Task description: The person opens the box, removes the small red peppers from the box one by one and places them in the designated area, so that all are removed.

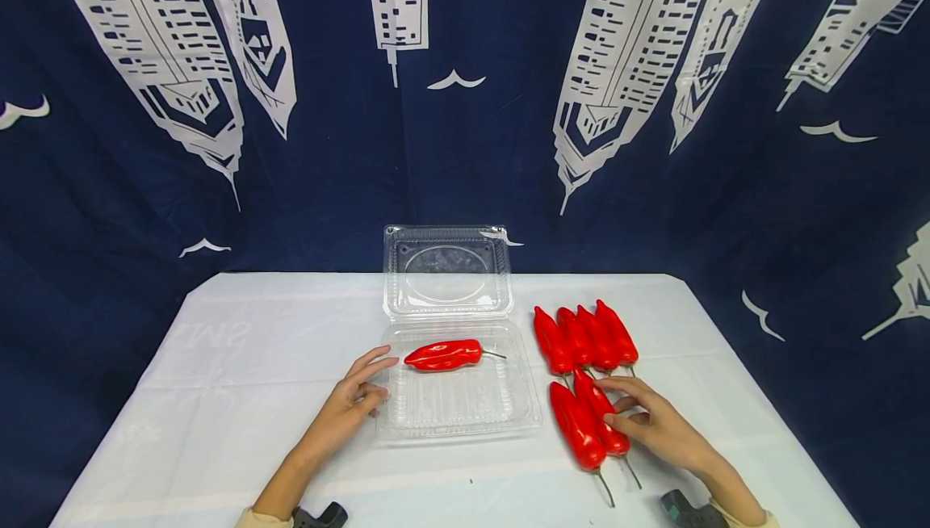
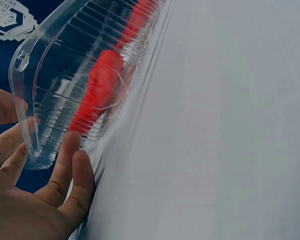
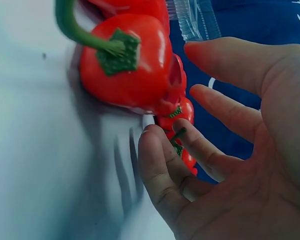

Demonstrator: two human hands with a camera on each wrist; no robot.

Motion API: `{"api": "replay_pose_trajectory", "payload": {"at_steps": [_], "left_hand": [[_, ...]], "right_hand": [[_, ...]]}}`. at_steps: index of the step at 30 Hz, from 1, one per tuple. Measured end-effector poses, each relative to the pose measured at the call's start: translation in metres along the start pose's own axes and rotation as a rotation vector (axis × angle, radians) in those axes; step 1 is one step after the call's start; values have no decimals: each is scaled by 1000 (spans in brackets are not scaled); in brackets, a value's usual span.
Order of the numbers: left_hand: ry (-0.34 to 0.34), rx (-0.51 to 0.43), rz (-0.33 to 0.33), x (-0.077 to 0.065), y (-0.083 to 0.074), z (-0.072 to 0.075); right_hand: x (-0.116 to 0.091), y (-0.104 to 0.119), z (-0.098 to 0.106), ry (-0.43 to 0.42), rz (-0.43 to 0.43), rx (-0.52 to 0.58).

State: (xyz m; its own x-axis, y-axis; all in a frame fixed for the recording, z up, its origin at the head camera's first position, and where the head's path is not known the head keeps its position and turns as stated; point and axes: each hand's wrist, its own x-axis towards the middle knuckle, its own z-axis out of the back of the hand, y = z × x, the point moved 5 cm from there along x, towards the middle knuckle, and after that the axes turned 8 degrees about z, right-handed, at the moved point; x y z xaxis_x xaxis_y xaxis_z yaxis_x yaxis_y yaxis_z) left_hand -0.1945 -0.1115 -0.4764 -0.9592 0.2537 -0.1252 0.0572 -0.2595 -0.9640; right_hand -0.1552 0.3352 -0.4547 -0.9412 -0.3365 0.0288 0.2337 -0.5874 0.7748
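My left hand (image 1: 353,399) rests at the left edge of a clear plastic clamshell box (image 1: 465,411), its fingers loosely spread along the rim and side wall. One red chili pepper (image 1: 445,355) with a green stem lies sideways in the box. Through the clear wall, the left wrist view shows this pepper (image 2: 101,82) just beyond the fingertips. My right hand (image 1: 654,423) is at the right side of a front red pepper (image 1: 601,413), thumb and fingers apart around its side. The right wrist view shows that pepper (image 3: 130,65) stem first, close to the relaxed fingers.
Left of the right hand's pepper lies another red pepper (image 1: 577,427). Behind them, several more peppers (image 1: 581,338) lie in a row. The box's lid (image 1: 448,274) stands raised at the back of the white table (image 1: 291,326), before a dark blue printed curtain (image 1: 327,165).
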Motion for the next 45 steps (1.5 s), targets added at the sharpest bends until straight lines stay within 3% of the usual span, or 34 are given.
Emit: {"api": "replay_pose_trajectory", "payload": {"at_steps": [6,25,45], "left_hand": [[3,0,-11,0,0,0],[8,4,-18,1,0,2],[9,-8,-9,0,1,1]], "right_hand": [[1,0,8,-15,-21,-32],[14,20,25,-67,106,-129],[30,45,20,-39,205,-129]]}}
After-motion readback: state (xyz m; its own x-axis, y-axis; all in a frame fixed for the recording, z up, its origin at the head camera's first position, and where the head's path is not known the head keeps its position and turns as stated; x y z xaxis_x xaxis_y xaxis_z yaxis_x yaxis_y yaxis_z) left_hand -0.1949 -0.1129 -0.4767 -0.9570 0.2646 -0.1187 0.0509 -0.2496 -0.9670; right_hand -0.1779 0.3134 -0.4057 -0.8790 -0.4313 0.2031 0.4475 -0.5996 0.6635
